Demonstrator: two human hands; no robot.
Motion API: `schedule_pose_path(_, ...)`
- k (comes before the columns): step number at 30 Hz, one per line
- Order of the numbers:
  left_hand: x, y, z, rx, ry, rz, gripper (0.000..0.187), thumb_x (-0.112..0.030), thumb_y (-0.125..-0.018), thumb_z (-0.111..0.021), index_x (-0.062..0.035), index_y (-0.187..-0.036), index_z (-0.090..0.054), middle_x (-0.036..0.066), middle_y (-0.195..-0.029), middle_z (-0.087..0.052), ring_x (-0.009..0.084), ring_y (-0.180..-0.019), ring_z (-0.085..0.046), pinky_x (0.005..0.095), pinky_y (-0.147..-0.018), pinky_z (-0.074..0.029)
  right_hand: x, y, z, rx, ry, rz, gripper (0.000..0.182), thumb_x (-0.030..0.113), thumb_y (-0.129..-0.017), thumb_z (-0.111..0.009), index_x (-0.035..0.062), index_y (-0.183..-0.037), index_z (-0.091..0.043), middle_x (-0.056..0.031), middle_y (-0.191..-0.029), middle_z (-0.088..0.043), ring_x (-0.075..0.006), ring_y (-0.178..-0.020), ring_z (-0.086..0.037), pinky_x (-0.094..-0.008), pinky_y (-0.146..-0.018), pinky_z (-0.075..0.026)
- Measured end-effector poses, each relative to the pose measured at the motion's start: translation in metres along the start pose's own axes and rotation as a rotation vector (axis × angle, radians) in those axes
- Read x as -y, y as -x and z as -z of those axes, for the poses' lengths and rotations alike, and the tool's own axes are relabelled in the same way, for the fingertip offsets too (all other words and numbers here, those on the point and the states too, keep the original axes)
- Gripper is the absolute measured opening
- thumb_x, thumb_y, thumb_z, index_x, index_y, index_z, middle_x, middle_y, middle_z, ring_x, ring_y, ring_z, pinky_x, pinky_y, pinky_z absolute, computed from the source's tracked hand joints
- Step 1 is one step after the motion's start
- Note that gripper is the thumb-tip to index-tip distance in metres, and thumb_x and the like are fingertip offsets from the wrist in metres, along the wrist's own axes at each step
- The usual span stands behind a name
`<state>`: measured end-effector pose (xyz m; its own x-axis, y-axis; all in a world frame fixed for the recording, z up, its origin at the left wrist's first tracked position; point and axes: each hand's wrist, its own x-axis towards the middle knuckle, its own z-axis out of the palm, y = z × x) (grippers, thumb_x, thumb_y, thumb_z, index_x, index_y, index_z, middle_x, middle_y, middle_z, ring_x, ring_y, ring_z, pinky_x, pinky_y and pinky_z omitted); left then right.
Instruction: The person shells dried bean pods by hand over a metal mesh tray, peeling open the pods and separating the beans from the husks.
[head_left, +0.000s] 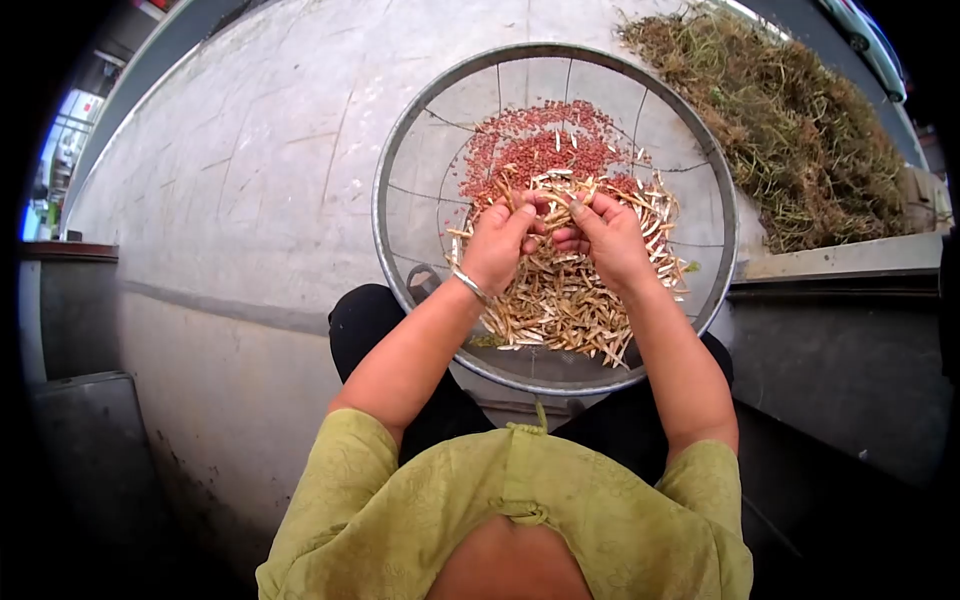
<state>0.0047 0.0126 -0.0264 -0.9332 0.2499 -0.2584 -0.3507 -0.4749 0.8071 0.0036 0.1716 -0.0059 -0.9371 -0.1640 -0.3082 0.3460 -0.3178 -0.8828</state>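
A wide round sieve (386,150) with a metal rim and mesh bottom rests at my knees. Red beans (560,135) are spread over its far half, and a heap of dry bean pods (570,310) covers the near half. Above the heap, my left hand (497,243), with a bracelet at the wrist, is closed in a pinch. Close beside it, my right hand (612,238) is closed too, thumb against fingers. Pale, slender bean pods (553,207) stick out between the fingers of both hands. The fingertips partly hide what they grip.
A large pile of dried plants (770,120) lies on the ground beyond the sieve at right. Low ledges (850,257) flank the right side. Concrete paving (240,160) stretches to the left, and a dark box-like object (100,430) stands at the left edge.
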Motion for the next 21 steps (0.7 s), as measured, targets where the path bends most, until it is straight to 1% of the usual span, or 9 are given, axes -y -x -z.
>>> schedule_pose_path(2, -0.002, -0.002, -0.001, 0.11, -0.072, -0.023, 0.022, -0.012, -0.089, -0.045, -0.0041, -0.109, -0.052, 0.0, -0.091, -0.055, 0.0026, -0.062, -0.043, 0.0164, -0.05, -0.034, -0.001, -0.001, -0.002, -0.006, -0.044, -0.033, 0.018, 0.013, -0.091, -0.049, -0.0014, -0.101, -0.055, -0.0086, -0.086, -0.062, -0.0147, -0.068, -0.063, -0.0256, -0.06, -0.054)
schedule_pose_path(4, 0.001, 0.0, -0.006, 0.084, -0.116, -0.094, 0.025, -0.011, -0.089, -0.047, -0.0026, -0.112, -0.05, 0.001, -0.095, -0.056, 0.003, -0.065, -0.046, 0.0171, -0.053, -0.039, -0.002, 0.0, -0.005, -0.014, 0.001, -0.036, 0.019, 0.013, -0.092, -0.048, -0.0021, -0.102, -0.054, -0.0089, -0.086, -0.062, -0.0152, -0.068, -0.063, -0.0256, -0.061, -0.054)
schedule_pose_path(6, 0.005, 0.004, -0.015, 0.004, 0.005, -0.056, 0.027, -0.01, -0.089, -0.049, -0.0017, -0.114, -0.048, 0.002, -0.097, -0.056, 0.0042, -0.07, -0.048, 0.0187, -0.059, -0.044, -0.002, 0.002, -0.006, 0.01, 0.009, -0.023, 0.02, 0.014, -0.092, -0.048, -0.0027, -0.102, -0.054, -0.0091, -0.086, -0.062, -0.0153, -0.068, -0.064, -0.025, -0.061, -0.054)
schedule_pose_path(7, 0.006, 0.004, -0.014, -0.009, -0.074, -0.1, 0.026, -0.01, -0.088, -0.052, -0.0019, -0.113, -0.048, 0.002, -0.095, -0.056, 0.006, -0.075, -0.051, 0.02, -0.066, -0.047, 0.001, 0.005, -0.009, 0.003, 0.005, -0.028, 0.02, 0.013, -0.092, -0.048, -0.0032, -0.102, -0.054, -0.0097, -0.086, -0.062, -0.0158, -0.068, -0.064, -0.0249, -0.059, -0.054)
schedule_pose_path(8, 0.009, -0.001, -0.011, 0.008, -0.075, -0.115, 0.026, -0.01, -0.088, -0.052, -0.0019, -0.113, -0.048, 0.002, -0.095, -0.056, 0.006, -0.075, -0.051, 0.02, -0.066, -0.047, -0.004, 0.002, -0.007, 0.008, -0.044, -0.024, 0.021, 0.014, -0.091, -0.049, -0.0037, -0.102, -0.053, -0.0101, -0.085, -0.061, -0.0166, -0.067, -0.064, -0.0256, -0.058, -0.054)
schedule_pose_path(10, 0.012, -0.003, -0.007, -0.018, -0.085, -0.13, 0.024, -0.012, -0.089, -0.052, -0.0027, -0.111, -0.049, 0.005, -0.098, -0.059, 0.0108, -0.083, -0.057, 0.0238, -0.072, -0.049, -0.004, 0.001, -0.006, 0.033, -0.022, -0.071, 0.021, 0.017, -0.092, -0.048, -0.0002, -0.104, -0.052, -0.0085, -0.085, -0.061, -0.0156, -0.066, -0.063, -0.0252, -0.059, -0.054)
schedule_pose_path(12, 0.007, -0.005, -0.009, -0.052, -0.062, -0.142, 0.019, -0.012, -0.087, -0.055, -0.0027, -0.104, -0.053, 0.004, -0.092, -0.06, 0.0101, -0.079, -0.057, 0.0231, -0.07, -0.05, 0.001, 0.001, -0.01, 0.031, -0.02, -0.074, 0.022, 0.018, -0.092, -0.049, 0.0007, -0.104, -0.051, -0.0076, -0.084, -0.06, -0.0158, -0.065, -0.063, -0.025, -0.057, -0.053)
schedule_pose_path(15, -0.001, 0.0, -0.011, -0.134, -0.196, -0.143, 0.01, -0.011, -0.086, -0.059, -0.0018, -0.086, -0.061, -0.001, -0.075, -0.059, 0.0053, -0.068, -0.051, 0.0196, -0.061, -0.043, 0.002, 0.005, -0.01, 0.073, 0.007, -0.094, 0.02, 0.019, -0.091, -0.051, 0.0015, -0.099, -0.054, -0.0068, -0.079, -0.06, -0.0132, -0.058, -0.061, -0.0243, -0.052, -0.052)
schedule_pose_path(21, -0.001, -0.004, -0.003, -0.1, -0.162, -0.171, 0.012, -0.015, -0.083, -0.063, -0.0051, -0.083, -0.057, -0.003, -0.072, -0.055, 0.0037, -0.06, -0.046, 0.0191, -0.054, -0.039, -0.004, 0.006, -0.007, 0.068, 0.113, -0.064, 0.017, 0.019, -0.086, -0.059, 0.0033, -0.092, -0.058, -0.001, -0.063, -0.058, -0.0059, -0.048, -0.051, -0.0183, -0.044, -0.042)
